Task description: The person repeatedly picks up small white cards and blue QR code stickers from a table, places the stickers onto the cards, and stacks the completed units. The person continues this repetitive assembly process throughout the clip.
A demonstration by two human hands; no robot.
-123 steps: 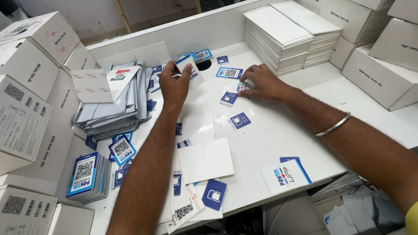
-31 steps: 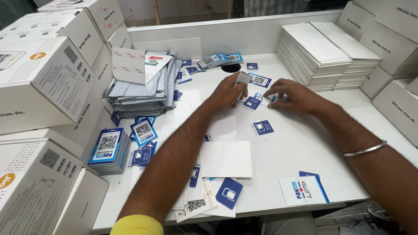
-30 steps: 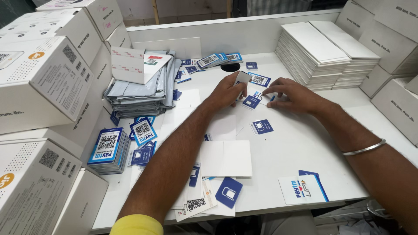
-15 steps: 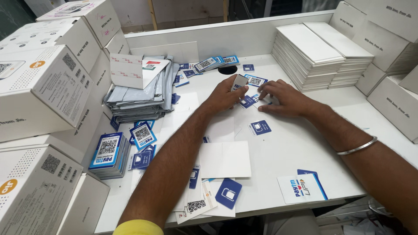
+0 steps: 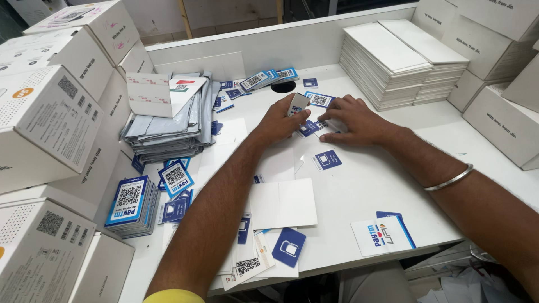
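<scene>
Here, read from left to right, the white table (image 5: 359, 185) carries stacked white cardboard boxes (image 5: 50, 123) along its left edge, a pile of blue-and-white square code stickers (image 5: 132, 205) beside them, and a heap of grey plastic mailer bags (image 5: 168, 126) farther back. The left hand (image 5: 278, 120) sits past the middle of the table, its grip narrow: thumb and fingers close on a small white card with a blue corner (image 5: 297, 104), held tilted up off the surface. Just beside it, the right hand (image 5: 359, 120) lies flat and low, fingers partly curled and pressing on small blue-and-white cards (image 5: 311, 128) that lie on the table; whether it pinches one or only pins them cannot be told. A loose small blue square card (image 5: 327, 160) lies near, in front of both hands, and a blank white sheet (image 5: 283, 203) lies nearer the viewer. Stacks of flat white envelopes (image 5: 393, 62) stand at the right rear.

To do the step well, the judgement is that the left grip ought to hold the raised card by its edges, without bending it, while the right fingers keep the loose cards from sliding and separate one at a time.
</scene>
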